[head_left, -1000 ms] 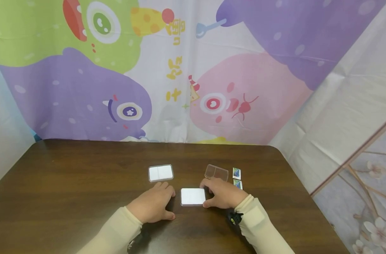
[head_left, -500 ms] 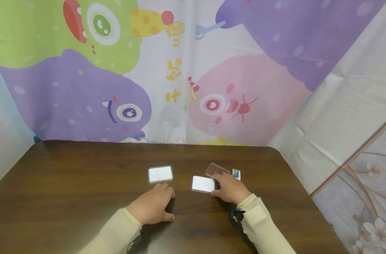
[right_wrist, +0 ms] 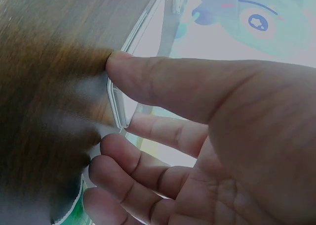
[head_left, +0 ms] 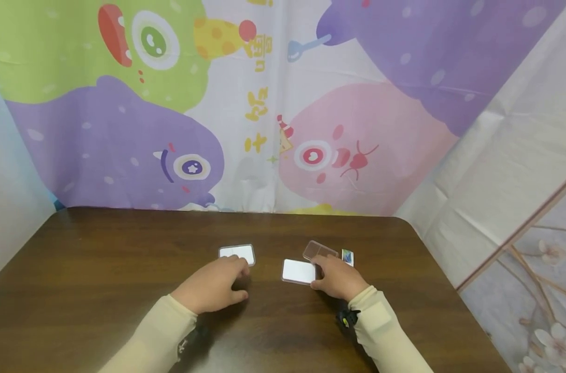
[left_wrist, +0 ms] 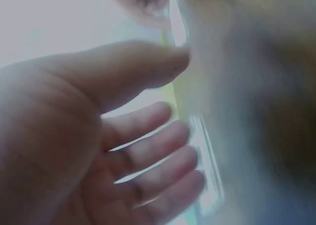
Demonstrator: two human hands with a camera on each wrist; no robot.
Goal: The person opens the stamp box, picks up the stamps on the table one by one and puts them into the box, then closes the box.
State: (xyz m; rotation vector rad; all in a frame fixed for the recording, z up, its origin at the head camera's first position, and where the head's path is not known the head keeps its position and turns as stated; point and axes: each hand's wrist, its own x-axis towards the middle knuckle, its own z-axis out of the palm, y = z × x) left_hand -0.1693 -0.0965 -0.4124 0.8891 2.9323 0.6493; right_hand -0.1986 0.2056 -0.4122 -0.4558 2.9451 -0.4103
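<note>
My right hand (head_left: 340,278) holds the right end of a flat clear plastic case (head_left: 298,272) with a white inside, lying on the table. In the right wrist view, thumb and index finger pinch the edges of that case (right_wrist: 148,32), the other fingers bent beside it. My left hand (head_left: 210,285) hovers with relaxed fingers in front of a second white-filled clear case (head_left: 246,253), covering part of it in the head view. The blurred left wrist view has that case (left_wrist: 211,175) just beyond the fingertips; whether they touch it, I cannot tell.
Behind my right hand lies a transparent, unfilled case part (head_left: 316,250), partly covered. A small picture card (head_left: 347,256) lies to its right; a green printed piece (right_wrist: 73,212) shows low in the right wrist view. A cartoon-printed curtain (head_left: 245,103) borders the wooden table's (head_left: 101,259) back edge.
My right hand slid its case away from me and to the right, then stopped, now covering one of the picture cards. My left hand has since moved forward and slightly left, over the second case.
</note>
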